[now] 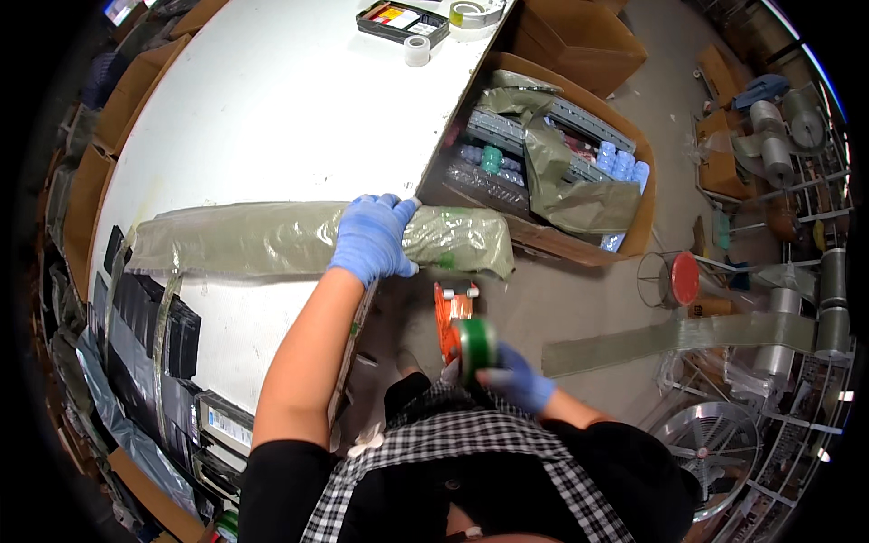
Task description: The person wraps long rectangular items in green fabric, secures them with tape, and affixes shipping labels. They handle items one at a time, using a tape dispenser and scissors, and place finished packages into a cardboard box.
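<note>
White tabletop (262, 118) at frame left bears a probably slick wrapped bundle (253, 240), best held mid-length; left hand (373, 235) clasps it, right hand (522, 378) grips tape dispenser (443, 317).

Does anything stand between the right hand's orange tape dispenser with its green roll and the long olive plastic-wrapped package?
Nothing visible does: a gap separates the orange tape dispenser from the package. The blue-gloved left hand lies on the package, left of that gap.
</note>
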